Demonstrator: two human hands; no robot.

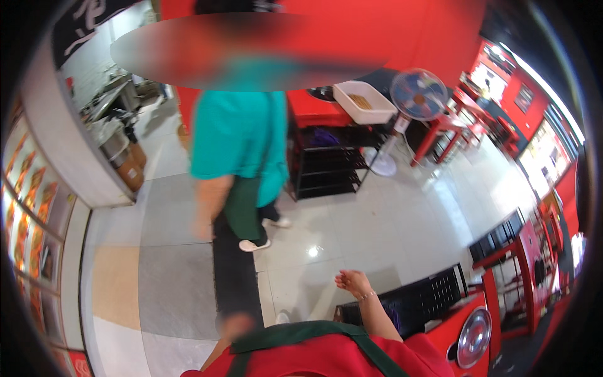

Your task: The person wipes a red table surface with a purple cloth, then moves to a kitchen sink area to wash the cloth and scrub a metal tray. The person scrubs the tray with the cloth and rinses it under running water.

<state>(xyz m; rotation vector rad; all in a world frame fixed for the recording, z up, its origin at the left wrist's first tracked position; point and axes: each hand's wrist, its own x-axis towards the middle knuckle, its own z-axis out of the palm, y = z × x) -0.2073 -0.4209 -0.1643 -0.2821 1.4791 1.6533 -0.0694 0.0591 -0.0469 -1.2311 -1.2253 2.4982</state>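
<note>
My right hand [354, 282] swings out in front of me over the tiled floor [330, 235], fingers loosely curled and nothing seen in them. A bracelet circles that wrist. The nearest thing to it is a black slatted rack [424, 297], just to its right. Low in front of my green apron [301, 332], my left hand [238, 325] is a blur, and whether it holds anything cannot be made out. Ahead stands a person [238, 136] in a teal shirt and dark green apron, mid-step beside a dark floor strip [238, 278].
A white tub [367, 106] with brownish food sits on a red table [313, 110] above a black rack [325, 174]. Beside it is a pedestal fan [418, 96]. Red tables and a round metal lid [474, 337] lie right; a white pillar [70, 118] and lit display [33, 226] left.
</note>
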